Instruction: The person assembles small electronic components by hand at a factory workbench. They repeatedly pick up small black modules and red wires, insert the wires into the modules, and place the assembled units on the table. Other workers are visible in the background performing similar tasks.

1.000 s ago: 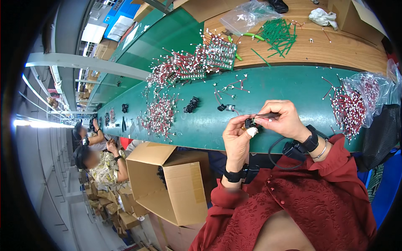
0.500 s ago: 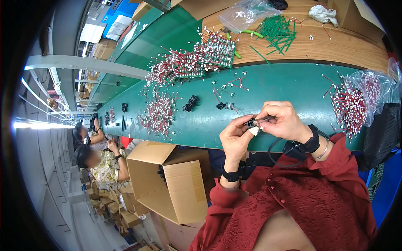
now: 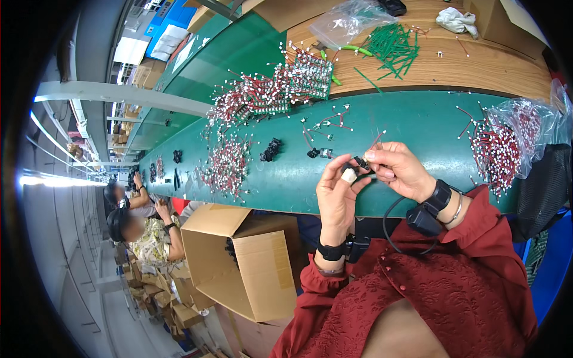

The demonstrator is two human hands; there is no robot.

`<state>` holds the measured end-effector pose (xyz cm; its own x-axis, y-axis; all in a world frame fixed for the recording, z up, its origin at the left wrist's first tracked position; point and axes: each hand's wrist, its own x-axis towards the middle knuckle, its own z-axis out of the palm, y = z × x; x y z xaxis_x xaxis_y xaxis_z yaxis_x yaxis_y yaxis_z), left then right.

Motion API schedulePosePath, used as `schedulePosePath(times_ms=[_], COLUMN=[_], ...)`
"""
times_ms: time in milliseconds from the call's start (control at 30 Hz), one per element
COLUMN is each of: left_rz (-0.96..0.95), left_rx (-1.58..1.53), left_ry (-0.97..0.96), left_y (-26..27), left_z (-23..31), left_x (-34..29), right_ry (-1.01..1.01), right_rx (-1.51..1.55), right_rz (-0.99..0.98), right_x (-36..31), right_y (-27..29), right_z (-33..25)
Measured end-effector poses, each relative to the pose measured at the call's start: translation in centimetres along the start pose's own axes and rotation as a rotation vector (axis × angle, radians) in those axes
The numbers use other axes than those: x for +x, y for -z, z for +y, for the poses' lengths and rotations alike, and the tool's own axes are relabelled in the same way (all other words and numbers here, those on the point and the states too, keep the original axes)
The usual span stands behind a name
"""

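Black part [image 3: 361, 162] pinched by fingers [image 3: 338, 161] of upright left hand [image 3: 336, 197] and leftward-pointing right hand [image 3: 403, 171].

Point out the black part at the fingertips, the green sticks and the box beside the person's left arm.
Black part [image 3: 360, 161]: head view, its visible body.
Green sticks [image 3: 392, 49]: head view, middle of the pile.
Box [image 3: 260, 274]: head view, right-hand panel.

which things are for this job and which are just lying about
Likely the job:
- small black part, between left hand and right hand
- red wire beside it
- piles of red wires

Seemingly just lying about:
- green strips
- crumpled white bundle
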<state>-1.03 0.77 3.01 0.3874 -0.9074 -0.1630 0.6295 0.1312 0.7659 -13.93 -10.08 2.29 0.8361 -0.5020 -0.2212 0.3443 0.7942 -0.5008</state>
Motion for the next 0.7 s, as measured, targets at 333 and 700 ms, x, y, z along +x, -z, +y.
schedulePosePath(times_ms=[333,700], left_rz=[0.078,0.117], left_rx=[0.194,0.089], left_ry=[0.04,-0.111], left_y=[0.1,2.0], left_z=[0.6,0.3], left_x=[-0.1,0.0], right_ry=[0.87,0.797], right_rx=[-1.127,-1.315], right_rz=[0.045,-0.101], right_x=[-0.1,-0.3], right_y=[-0.9,-1.0], right_z=[1.1,0.4])
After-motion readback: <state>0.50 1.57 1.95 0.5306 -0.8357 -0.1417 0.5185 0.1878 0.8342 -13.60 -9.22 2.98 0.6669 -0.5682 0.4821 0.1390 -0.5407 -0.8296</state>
